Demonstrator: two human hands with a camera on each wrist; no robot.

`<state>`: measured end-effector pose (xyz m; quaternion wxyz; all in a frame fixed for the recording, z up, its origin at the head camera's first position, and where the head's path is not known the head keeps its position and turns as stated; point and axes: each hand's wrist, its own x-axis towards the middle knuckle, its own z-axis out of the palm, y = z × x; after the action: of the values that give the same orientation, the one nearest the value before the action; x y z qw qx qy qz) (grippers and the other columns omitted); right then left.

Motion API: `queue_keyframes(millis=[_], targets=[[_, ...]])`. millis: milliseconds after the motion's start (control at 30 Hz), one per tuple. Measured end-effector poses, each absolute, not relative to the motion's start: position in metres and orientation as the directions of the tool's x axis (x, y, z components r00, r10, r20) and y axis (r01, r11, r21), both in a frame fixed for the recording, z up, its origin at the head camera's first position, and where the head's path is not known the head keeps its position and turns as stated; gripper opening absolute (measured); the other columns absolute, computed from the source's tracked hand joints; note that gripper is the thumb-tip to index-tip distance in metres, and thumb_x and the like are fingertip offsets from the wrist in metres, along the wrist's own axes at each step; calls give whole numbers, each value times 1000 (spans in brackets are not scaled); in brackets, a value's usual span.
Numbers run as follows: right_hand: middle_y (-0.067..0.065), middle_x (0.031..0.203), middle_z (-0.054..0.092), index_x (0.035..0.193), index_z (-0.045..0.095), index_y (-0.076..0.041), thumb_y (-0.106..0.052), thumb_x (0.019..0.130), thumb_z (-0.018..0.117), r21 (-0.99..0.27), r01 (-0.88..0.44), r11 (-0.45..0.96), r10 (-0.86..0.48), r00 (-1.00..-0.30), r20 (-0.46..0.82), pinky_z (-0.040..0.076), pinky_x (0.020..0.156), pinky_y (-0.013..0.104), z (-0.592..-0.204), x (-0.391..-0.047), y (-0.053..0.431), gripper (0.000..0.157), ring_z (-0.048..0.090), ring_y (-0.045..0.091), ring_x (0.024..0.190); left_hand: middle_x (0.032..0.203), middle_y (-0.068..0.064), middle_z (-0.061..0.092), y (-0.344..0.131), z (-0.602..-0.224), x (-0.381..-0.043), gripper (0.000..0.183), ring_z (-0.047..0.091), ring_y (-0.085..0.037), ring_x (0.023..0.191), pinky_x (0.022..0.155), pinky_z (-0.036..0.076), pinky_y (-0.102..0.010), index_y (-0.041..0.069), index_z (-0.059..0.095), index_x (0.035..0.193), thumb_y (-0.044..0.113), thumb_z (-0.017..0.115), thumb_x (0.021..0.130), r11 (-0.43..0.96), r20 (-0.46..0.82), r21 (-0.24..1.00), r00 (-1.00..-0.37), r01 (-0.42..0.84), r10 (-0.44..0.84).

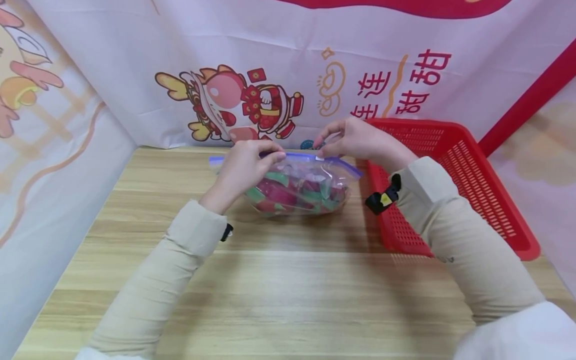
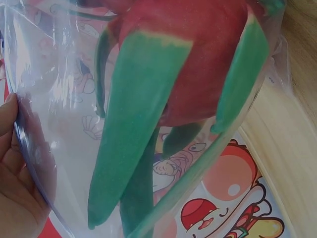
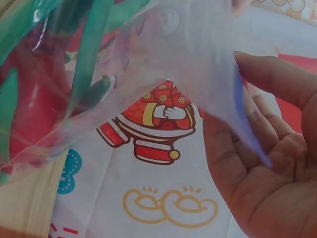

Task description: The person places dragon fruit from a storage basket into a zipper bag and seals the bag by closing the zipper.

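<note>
A clear zip bag (image 1: 297, 172) stands on the wooden table, its blue-purple zip strip (image 1: 350, 168) along the top. Inside lie red dragon fruits (image 1: 272, 194) with green scales, seen close in the left wrist view as a dragon fruit (image 2: 198, 69) behind the film. My left hand (image 1: 243, 167) pinches the strip left of its middle. My right hand (image 1: 362, 140) holds the strip farther right, thumb and fingertips beside a small white slider (image 1: 319, 158). In the right wrist view, the strip runs between thumb and fingers of the right hand (image 3: 282, 173). Exact fingertip contact is partly hidden.
A red plastic basket (image 1: 488, 185) with perforated walls stands to the right, under my right forearm. White printed cloth (image 1: 288, 55) hangs behind the table and along the left side. Bare wood (image 1: 292, 300) lies in front of the bag.
</note>
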<state>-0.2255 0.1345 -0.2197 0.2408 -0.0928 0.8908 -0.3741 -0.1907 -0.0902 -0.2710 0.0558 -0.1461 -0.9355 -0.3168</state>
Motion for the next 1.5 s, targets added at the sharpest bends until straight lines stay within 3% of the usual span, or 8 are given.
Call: queue_keyframes(millis=[133,267,467,700,800,900,1000,1500], targets=[[12,116,68,114,63,-10,-20,89,65,-726,25,688,-340,-872,-352,47,99,42,-221,-226,138,27,61,23,108,96,-3,74,-91,-272,-191,24,52,-19,65,62,39,-29,15,73,106,31,61,92,756,206,581,-953,302,223],[10,125,63,125,60,-14,-26,92,62,-746,22,665,-366,-861,-352,48,100,42,-222,-226,138,35,58,23,115,91,-4,73,-90,-273,-191,25,46,-19,53,53,36,-29,14,72,107,31,60,93,759,219,576,-952,303,214],[4,131,60,135,54,-20,-35,97,52,-761,38,647,-411,-824,-390,45,105,45,-223,-227,138,41,56,21,121,92,-4,74,-89,-277,-193,24,47,-19,53,52,36,-28,15,73,105,31,60,93,760,223,579,-954,294,199],[6,124,67,129,59,-16,-23,93,61,-771,8,637,-413,-841,-350,52,93,36,-225,-226,135,37,64,21,111,87,-4,73,-89,-276,-192,22,46,-20,53,52,35,-29,15,72,104,30,61,93,736,212,618,-960,276,182],[7,123,68,128,60,-15,-19,92,62,-778,16,629,-402,-849,-342,53,92,35,-226,-226,134,36,64,22,113,96,-5,74,-89,-276,-193,22,55,-21,64,59,41,-30,15,72,106,29,61,93,728,201,629,-962,272,186],[7,122,68,127,60,-15,-20,91,63,-776,20,631,-393,-854,-342,53,92,35,-225,-225,134,36,64,22,113,109,-4,73,-89,-274,-194,22,65,-21,87,77,50,-33,15,71,110,25,62,93,709,190,647,-959,282,209],[7,121,69,127,60,-14,-20,91,64,-771,19,637,-386,-858,-340,53,94,36,-225,-225,134,37,64,22,112,117,-5,70,-88,-272,-195,23,65,-20,105,92,52,-36,14,70,114,19,61,93,680,185,666,-951,305,246],[12,123,67,127,60,-12,-20,93,61,-756,16,654,-407,-835,-370,48,100,41,-224,-225,132,35,61,25,114,113,-8,70,-83,-270,-195,21,63,-21,99,89,52,-36,9,69,111,7,57,94,602,165,748,-957,279,239]])
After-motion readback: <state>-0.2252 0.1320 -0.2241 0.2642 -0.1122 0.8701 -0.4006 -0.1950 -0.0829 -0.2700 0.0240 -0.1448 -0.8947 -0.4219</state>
